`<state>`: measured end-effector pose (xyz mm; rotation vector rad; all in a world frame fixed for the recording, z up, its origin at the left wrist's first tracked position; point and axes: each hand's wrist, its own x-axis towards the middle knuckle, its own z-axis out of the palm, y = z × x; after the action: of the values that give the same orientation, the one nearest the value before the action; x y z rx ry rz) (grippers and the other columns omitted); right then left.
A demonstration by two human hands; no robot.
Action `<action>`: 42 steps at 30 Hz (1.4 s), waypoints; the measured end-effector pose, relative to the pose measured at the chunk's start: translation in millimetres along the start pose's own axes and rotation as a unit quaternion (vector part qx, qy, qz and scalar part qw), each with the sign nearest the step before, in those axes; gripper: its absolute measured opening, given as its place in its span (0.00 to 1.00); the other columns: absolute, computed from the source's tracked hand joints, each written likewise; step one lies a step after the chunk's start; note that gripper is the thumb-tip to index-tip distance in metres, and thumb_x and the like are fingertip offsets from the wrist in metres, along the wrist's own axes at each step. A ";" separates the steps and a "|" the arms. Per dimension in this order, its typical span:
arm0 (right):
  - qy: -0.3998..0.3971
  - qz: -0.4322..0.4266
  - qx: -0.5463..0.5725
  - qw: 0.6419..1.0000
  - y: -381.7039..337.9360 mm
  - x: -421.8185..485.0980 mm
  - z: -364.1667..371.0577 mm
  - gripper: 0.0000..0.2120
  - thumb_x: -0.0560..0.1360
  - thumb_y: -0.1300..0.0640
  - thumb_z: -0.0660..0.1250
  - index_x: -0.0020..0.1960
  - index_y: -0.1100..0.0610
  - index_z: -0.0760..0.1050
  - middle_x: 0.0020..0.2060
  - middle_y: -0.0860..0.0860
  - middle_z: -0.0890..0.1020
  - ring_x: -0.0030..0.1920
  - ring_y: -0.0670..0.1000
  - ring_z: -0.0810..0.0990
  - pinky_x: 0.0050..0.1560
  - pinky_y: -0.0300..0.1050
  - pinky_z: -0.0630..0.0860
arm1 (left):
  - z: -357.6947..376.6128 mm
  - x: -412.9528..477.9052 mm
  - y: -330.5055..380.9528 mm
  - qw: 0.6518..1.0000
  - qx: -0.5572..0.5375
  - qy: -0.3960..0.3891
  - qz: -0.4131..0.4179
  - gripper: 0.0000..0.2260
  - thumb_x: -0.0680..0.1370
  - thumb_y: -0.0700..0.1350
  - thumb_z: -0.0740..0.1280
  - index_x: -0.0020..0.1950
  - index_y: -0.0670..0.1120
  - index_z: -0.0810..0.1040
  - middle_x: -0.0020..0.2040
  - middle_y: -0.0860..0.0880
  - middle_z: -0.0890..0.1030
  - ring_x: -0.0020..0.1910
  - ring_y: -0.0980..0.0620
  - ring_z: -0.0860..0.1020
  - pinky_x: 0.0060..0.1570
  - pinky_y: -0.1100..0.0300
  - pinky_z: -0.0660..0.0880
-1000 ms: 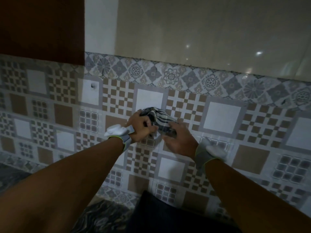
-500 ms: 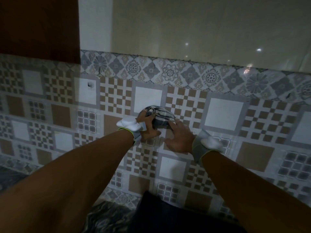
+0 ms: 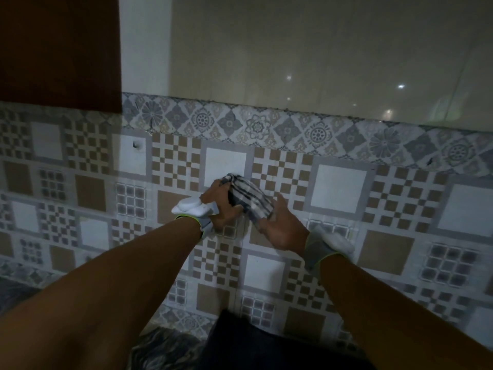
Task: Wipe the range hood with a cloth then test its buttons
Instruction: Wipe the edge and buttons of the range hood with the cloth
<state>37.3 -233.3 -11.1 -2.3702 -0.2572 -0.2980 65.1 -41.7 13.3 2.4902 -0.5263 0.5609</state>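
Note:
A grey and white striped cloth (image 3: 249, 200) is bunched between both hands, in front of the patterned wall tiles. My left hand (image 3: 222, 206) grips its left side with the fingers curled into the fabric. My right hand (image 3: 284, 227) holds its right and lower part, fingers partly spread over it. Both wrists carry grey bands with white devices. No range hood or buttons show in this view.
A dark brown cabinet (image 3: 58, 52) hangs at the upper left. Glossy beige wall tiles (image 3: 320, 57) fill the upper right above a flowered border strip (image 3: 317, 134). A dark marbled countertop (image 3: 165, 351) and a black object (image 3: 266, 348) lie at the bottom.
Both hands have lifted slightly with the cloth and the view has shifted a little. The left hand has turned so its wrist device faces up.

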 end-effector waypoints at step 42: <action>0.202 -0.077 0.039 0.976 -190.0 -171.7 -232.7 0.12 0.79 0.54 0.65 0.42 0.57 0.66 0.33 0.55 0.68 0.32 0.50 0.68 0.34 0.43 0.65 | -194.4 -48.0 249.7 0.931 -0.323 0.126 0.118 0.07 0.76 0.35 0.69 0.52 0.45 0.78 0.57 0.46 0.80 0.53 0.45 0.79 0.53 0.55 0.78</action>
<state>-209.9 -273.8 227.7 -2.1569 -0.2533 -0.8152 -146.4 -115.0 242.0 1.7156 -0.7680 0.6585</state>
